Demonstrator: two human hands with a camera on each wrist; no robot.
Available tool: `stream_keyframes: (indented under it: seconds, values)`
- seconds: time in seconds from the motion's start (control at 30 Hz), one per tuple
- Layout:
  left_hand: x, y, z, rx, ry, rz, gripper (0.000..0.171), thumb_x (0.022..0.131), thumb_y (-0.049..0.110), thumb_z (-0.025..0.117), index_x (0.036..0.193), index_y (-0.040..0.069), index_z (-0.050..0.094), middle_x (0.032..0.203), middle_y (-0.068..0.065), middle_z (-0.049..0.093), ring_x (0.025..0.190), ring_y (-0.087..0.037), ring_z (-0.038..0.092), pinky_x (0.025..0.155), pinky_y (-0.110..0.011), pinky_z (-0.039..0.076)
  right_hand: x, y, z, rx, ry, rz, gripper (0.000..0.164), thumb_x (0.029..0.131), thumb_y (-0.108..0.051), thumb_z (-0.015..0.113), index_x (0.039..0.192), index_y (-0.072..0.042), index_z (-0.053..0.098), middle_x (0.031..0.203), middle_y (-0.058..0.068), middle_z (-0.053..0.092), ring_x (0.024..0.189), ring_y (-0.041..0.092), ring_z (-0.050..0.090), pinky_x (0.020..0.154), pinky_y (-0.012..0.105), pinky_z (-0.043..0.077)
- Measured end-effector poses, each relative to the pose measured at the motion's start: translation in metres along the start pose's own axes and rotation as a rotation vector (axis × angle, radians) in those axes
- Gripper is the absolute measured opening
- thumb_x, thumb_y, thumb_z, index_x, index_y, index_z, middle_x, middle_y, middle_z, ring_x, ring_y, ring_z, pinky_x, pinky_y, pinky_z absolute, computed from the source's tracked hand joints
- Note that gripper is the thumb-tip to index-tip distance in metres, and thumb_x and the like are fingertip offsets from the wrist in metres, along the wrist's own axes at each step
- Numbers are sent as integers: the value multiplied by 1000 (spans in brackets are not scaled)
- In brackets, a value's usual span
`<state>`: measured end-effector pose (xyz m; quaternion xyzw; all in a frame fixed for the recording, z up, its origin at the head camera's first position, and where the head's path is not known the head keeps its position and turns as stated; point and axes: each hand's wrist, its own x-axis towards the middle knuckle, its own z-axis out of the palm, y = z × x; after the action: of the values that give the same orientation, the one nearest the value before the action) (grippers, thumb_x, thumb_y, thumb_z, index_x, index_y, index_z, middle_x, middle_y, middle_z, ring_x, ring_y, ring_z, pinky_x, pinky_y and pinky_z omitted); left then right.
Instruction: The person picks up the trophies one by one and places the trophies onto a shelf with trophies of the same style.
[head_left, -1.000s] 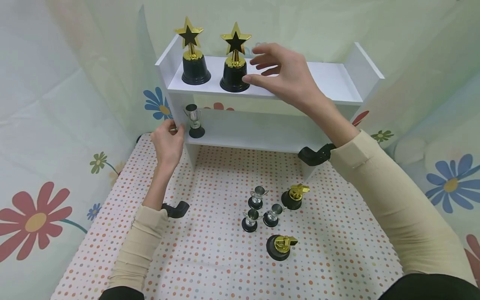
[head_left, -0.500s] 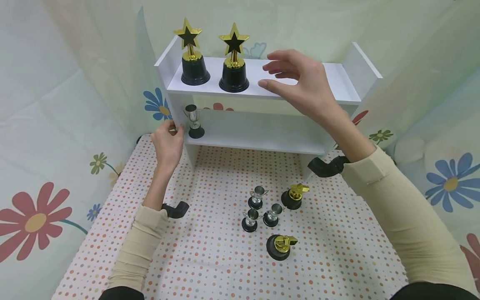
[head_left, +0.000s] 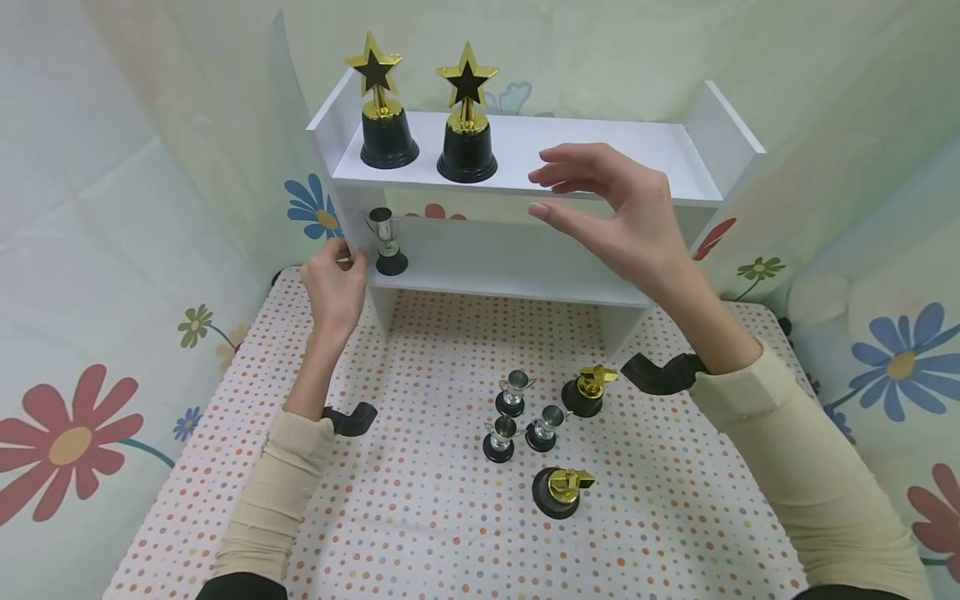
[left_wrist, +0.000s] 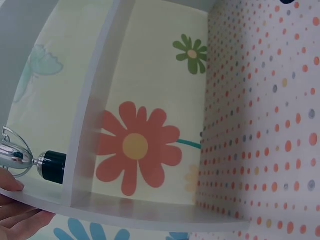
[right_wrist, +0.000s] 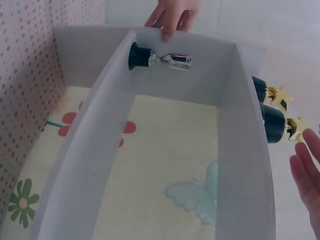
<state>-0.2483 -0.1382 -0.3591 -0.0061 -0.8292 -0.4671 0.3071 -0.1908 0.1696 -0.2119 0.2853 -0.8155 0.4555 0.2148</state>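
Observation:
My left hand (head_left: 335,287) grips the left side panel of a white shelf unit (head_left: 510,271), thumb inside and fingers outside in the left wrist view. Beside that thumb a small silver trophy cup (head_left: 387,240) stands upright on the lower shelf. My right hand (head_left: 618,208) holds nothing; its fingers are loosely bent, with a gap to the thumb, in front of the top shelf. Left of it, on that shelf, stand two gold star trophies with black bases, the nearer star trophy (head_left: 467,142) and the farther star trophy (head_left: 387,137).
On the dotted tablecloth (head_left: 405,500) stand three silver cups, one being the silver cup (head_left: 513,392), and two gold-topped trophies, the rear gold trophy (head_left: 585,392) and the front gold trophy (head_left: 560,492). Flowered cloth (head_left: 112,250) hangs around the table.
My right hand has moved away from the second star trophy, to the right and downward, leaving that trophy standing on the top shelf. The left hand keeps its place on the panel.

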Motion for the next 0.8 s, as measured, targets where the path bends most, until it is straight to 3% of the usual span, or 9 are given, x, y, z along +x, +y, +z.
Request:
stream_keyframes:
  seconds: [0.67, 0.8]
  values:
    - [-1, -4, 0, -16, 5, 19, 20, 92, 9, 60, 102, -6, 69, 99, -24, 72, 80, -33, 73, 70, -43, 59, -59, 6, -1, -3, -42, -18, 48, 77, 5, 77, 121, -10, 66, 116, 5, 70, 108, 6, 64, 101, 23, 47]
    - [-1, -3, 0, -16, 3, 23, 21, 92, 10, 60, 102, -6, 69, 99, -23, 72, 79, -31, 73, 69, -42, 59, -74, 6, -1, -48, -48, -29, 51, 75, 6, 78, 121, -12, 66, 117, 3, 70, 109, 5, 63, 100, 22, 46]
